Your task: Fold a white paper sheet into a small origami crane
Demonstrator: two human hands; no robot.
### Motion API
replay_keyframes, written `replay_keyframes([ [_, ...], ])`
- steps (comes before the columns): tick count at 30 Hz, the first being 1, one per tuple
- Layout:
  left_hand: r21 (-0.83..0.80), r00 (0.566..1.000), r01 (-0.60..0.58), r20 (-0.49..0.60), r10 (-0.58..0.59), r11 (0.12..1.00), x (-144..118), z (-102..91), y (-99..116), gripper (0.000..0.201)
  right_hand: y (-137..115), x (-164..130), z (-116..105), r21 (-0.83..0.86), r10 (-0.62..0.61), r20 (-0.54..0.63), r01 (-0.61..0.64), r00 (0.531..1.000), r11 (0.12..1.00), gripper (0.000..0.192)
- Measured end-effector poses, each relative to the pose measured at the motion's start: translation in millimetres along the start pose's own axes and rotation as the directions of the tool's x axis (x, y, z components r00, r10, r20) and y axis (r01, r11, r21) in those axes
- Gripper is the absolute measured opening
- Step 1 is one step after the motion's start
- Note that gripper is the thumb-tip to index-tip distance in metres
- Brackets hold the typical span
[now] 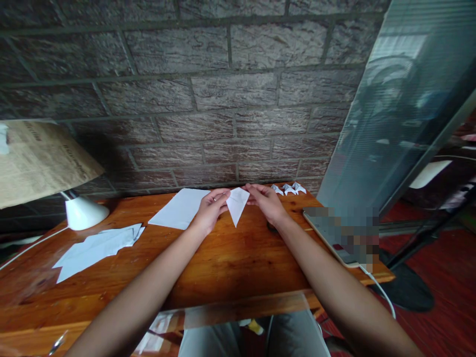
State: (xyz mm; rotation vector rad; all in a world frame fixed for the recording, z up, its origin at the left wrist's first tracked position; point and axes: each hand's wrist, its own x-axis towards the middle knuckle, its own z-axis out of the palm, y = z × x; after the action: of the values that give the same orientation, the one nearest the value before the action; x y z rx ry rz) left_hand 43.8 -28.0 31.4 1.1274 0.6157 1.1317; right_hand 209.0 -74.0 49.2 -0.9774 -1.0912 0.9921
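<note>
A small piece of folded white paper [237, 204], kite-shaped with its point toward me, is held above the wooden table. My left hand [211, 209] pinches its left corner between thumb and fingers. At the right corner, my right hand [267, 202] grips the same paper, thumb and fingertips closed on it. Behind my left hand lies a flat white sheet [176, 208]. Beyond my right hand, three small folded paper pieces [288, 189] stand in a row near the wall.
Loose white paper pieces [98, 248] lie on the left of the table [238, 267]. A lamp [84, 213] with a printed shade stands behind them. A tablet-like device [330, 238] with a white cable [383, 290] rests at the right edge. A brick wall [238, 99] closes off the back.
</note>
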Motion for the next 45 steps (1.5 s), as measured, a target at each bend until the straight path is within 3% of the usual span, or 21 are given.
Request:
replay_keyframes([
  [7, -0.121, 0.989, 0.121, -0.071, -0.13, 0.985, 5, -6.0, -1, 0.039, -3, -4, 3, 0.013, -0.061, 0.115, 0.06, 0.991, 0.998, 0.035],
  [12, 0.006, 0.988, 0.013, -0.156, -0.012, 1.0, 1, 0.5, -1, 0.043, -1, -5, 5, -0.015, -0.046, 0.137, 0.049, 0.99, 0.999, 0.035],
  [16, -0.003, 0.986, -0.052, -0.158, 0.051, 0.999, -1, 3.4, -1, 0.044, 6, -3, 5, -0.033, -0.037, 0.201, 0.045, 0.979, 0.998, 0.041],
  [23, -0.033, 0.996, -0.022, -0.082, 0.019, 0.999, -1, 3.7, -4, 0.04, 15, 2, 1, -0.031, -0.095, 0.099, 0.098, 0.991, 0.995, 0.042],
  [32, -0.04, 0.999, 0.022, -0.026, -0.023, 0.999, -2, 2.5, -5, 0.038, 11, 0, 4, -0.007, -0.041, 0.023, 0.041, 0.999, 0.999, 0.034],
  [45, 0.066, 1.0, 0.021, 0.007, -0.022, 0.998, -7, 6.7, -6, 0.04, 15, -1, 4, -0.033, -0.056, 0.044, 0.057, 0.997, 0.998, 0.033],
])
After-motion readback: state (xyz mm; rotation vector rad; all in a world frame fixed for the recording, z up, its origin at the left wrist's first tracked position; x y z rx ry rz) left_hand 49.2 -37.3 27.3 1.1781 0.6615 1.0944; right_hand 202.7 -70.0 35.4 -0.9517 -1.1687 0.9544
